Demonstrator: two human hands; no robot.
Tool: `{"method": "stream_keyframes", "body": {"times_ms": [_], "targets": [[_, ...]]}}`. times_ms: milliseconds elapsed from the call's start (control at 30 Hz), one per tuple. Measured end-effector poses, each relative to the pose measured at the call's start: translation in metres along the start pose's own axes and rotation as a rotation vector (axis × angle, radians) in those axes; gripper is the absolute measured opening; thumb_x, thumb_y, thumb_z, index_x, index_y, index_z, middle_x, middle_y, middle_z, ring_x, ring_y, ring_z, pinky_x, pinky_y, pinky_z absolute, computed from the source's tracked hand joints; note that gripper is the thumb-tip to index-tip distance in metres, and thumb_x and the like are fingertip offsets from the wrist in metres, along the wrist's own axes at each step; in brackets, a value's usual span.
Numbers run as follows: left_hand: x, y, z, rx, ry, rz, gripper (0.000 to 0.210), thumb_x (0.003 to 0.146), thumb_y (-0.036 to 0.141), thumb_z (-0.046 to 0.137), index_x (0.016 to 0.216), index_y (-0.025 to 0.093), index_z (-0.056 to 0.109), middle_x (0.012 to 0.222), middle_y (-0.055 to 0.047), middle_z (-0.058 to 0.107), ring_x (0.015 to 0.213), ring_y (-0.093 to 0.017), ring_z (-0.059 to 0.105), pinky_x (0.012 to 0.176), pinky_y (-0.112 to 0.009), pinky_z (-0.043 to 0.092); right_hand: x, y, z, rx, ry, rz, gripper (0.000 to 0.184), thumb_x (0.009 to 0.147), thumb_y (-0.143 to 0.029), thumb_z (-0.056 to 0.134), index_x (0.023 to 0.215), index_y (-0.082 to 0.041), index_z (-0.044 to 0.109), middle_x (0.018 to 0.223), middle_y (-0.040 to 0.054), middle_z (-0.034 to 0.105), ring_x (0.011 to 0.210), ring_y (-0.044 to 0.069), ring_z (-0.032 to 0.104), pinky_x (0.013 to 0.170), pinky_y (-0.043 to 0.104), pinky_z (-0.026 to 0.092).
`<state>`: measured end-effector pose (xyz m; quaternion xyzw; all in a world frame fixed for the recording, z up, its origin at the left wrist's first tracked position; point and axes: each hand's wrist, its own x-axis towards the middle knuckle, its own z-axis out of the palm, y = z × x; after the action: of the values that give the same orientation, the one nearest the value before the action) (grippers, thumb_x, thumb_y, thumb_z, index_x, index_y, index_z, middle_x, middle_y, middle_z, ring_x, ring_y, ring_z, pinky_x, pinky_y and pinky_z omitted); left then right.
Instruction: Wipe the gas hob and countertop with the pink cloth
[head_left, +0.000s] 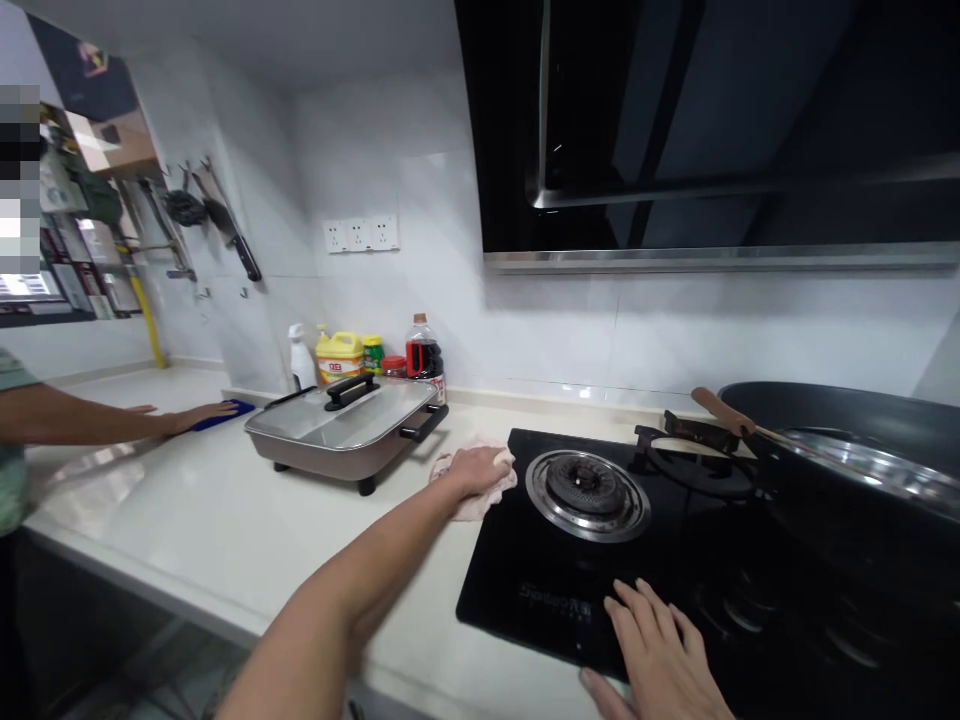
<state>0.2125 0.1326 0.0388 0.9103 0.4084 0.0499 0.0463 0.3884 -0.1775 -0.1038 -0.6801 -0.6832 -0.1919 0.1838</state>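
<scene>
My left hand point(478, 468) presses a pale pink cloth point(472, 508) onto the white countertop point(405, 570), right beside the left edge of the black glass gas stove point(510, 570). Its fingers are curled over the cloth. Near the stove's front edge rests my right hand point(660, 645), fingers spread, holding nothing. A round burner point(587, 495) without its grate lies between and beyond my hands. The pan support point(697, 465) sits farther back, by the wok.
A lidded electric pan point(345, 440) stands left of the cloth. Behind it are a spray bottle point(301, 358), a yellow jug point(340, 358) and a dark sauce bottle point(424, 352). A large wok point(825, 510) occupies the right. Another person's hand point(199, 418) presses a blue cloth point(225, 413).
</scene>
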Motion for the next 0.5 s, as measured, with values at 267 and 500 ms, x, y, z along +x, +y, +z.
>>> {"method": "stream_keyframes", "body": {"times_ms": [267,500], "targets": [[-0.124,0.009,0.007,-0.026,-0.010,0.037,0.068,0.101,0.059,0.031,0.159,0.027,0.044,0.166,-0.009,0.044,0.155,-0.028,0.040,0.125,-0.052,0.029,0.010,-0.020,-0.022,0.026,-0.035,0.113,0.063,0.098,-0.064,0.051,0.135,-0.015,0.066,0.147,0.0193,0.062,0.143,0.043,0.050,0.115,0.063,0.039],[-0.199,0.011,0.014,-0.066,0.050,0.149,0.058,0.102,0.053,0.039,0.156,0.035,0.049,0.167,-0.002,0.043,0.156,-0.027,0.038,0.127,-0.053,0.028,0.012,-0.030,-0.033,0.050,-0.133,0.167,0.069,0.099,-0.061,0.051,0.143,-0.008,0.061,0.155,0.0230,0.054,0.151,0.043,0.040,0.123,0.065,0.030]]}}
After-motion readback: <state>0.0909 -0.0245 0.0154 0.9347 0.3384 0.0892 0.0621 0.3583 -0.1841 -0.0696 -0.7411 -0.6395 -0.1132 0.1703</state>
